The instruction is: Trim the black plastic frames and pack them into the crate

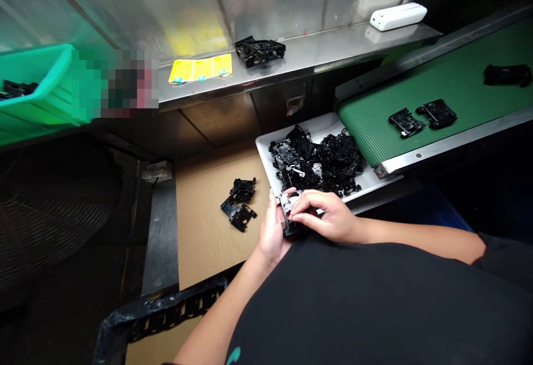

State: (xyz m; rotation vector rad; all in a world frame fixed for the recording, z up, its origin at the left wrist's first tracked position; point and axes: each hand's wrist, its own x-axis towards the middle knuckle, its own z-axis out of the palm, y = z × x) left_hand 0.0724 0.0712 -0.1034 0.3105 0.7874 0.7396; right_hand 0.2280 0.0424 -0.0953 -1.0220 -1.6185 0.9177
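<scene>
the part (288, 227), dark with a bright face, is held close to the body, beside the near left end of the white tray (265, 160). the left hand (271, 237) is cupped around its left side; the right hand (327, 216) pinches at it with thumb and forefinger, though the exact spot gripped is too small to tell. the tray carries a pile (297, 143) of black pieces; a black pair (242, 191) lies on the board (204, 231) to the left, and the belt (375, 109) stands to the far right. for good work, the cupped palm should steady the frame while the fingertips press lightly and squarely, since thin plastic edges may snap if twisted.
</scene>
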